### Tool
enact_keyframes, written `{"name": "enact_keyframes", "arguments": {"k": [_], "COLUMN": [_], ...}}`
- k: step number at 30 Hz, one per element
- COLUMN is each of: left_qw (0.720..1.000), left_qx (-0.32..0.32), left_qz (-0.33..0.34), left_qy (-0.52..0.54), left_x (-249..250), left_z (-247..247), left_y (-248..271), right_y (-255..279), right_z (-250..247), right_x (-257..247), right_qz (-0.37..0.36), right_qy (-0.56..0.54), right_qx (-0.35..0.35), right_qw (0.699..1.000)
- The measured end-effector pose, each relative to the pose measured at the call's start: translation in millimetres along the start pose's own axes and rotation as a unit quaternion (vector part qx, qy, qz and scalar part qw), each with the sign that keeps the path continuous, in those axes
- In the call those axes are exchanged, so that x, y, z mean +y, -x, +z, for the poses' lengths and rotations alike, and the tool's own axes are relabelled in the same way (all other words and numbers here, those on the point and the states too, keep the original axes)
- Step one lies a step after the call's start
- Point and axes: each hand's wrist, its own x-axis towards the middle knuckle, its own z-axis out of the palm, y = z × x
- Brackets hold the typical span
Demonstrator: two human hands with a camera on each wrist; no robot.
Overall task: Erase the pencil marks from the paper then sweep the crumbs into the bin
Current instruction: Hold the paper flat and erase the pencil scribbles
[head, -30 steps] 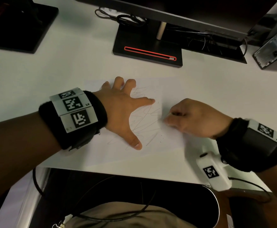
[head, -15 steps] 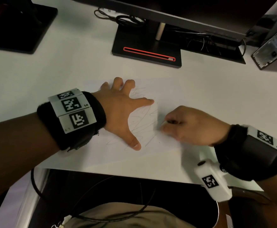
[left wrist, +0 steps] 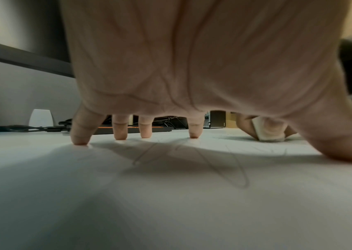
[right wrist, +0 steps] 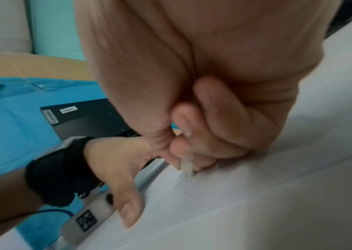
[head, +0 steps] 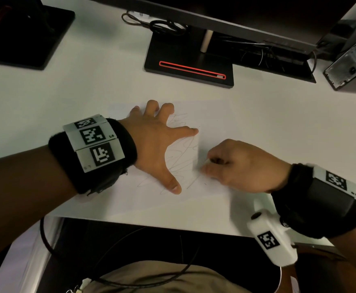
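Observation:
A white sheet of paper (head: 213, 115) with grey pencil scribbles (head: 182, 159) lies on the white desk near its front edge. My left hand (head: 158, 142) is spread flat on the sheet, fingertips (left wrist: 78, 138) and thumb pressing it down. My right hand (head: 236, 163) pinches a small white eraser (left wrist: 266, 130) and holds its tip (right wrist: 186, 166) against the paper just right of the scribbles. A few dark crumbs (right wrist: 184, 192) lie beside the eraser tip. No bin is in view.
A black monitor stand (head: 189, 64) with a red slot stands behind the paper, with cables (head: 164, 26) beyond it. A second black base (head: 25, 32) is at the far left, and a computer case (head: 350, 58) at the far right. The desk's front edge (head: 151, 220) runs just below my wrists.
My right hand with the eraser has slid down the paper toward me and slightly left along the scribbles' right edge. The left hand has stayed pressed in place.

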Motion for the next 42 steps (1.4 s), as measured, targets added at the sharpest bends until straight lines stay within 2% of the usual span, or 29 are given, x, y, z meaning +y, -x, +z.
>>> {"name": "enact_keyframes", "arguments": {"k": [5,9,13,16,18,21,25,29,34,38,42], "left_qw": [1.0,1.0,1.0,1.0,1.0,1.0,1.0,1.0,1.0,1.0,1.0], "left_qx": [-0.001,0.003,-0.002,0.004,0.006,0.001,0.005,0.001,0.005,0.003,0.008], "left_qz": [-0.004,-0.001,-0.004,0.0,0.0,-0.003,-0.001,-0.004,-0.001,-0.004,-0.001], "left_qy": [0.001,-0.003,0.003,0.001,0.0,-0.001,-0.001,0.001,-0.003,-0.001,-0.005], "left_x": [0.1,-0.5,0.2,0.4,0.2,0.9,1.2,1.3,1.8,1.3,2.2], "left_z": [-0.9,-0.4,-1.1,-0.2,0.1,-1.0,-1.1,-1.6,-2.2,-2.1,-1.0], "left_y": [1.0,-0.2,1.1,0.3,0.1,1.2,0.8,1.7,2.2,2.3,1.2], "right_y": [-8.6,-5.7,-11.5,-9.6,-10.3,-14.1,-12.4,-19.4,-16.9,-23.4,-17.8], "right_z": [-14.8,-6.0,-18.1,-7.6,-8.5,-16.0,-7.0,-19.7,-8.7,-21.8,-10.1], "right_x": [7.2,0.3,6.9,0.5,1.4,3.0,-4.8,4.2,-5.3,5.3,-5.9], "right_qz": [0.038,0.013,0.046,0.015,0.021,0.043,0.021,0.062,0.026,0.057,0.01], "right_qy": [-0.016,-0.004,-0.03,-0.003,-0.017,-0.029,-0.017,-0.073,-0.035,-0.066,-0.017], "right_qx": [0.043,0.002,0.04,0.016,0.01,0.038,0.005,0.038,0.0,0.048,-0.002], "right_qw": [0.998,1.0,0.998,1.0,1.0,0.998,1.0,0.995,0.999,0.995,1.0]}}
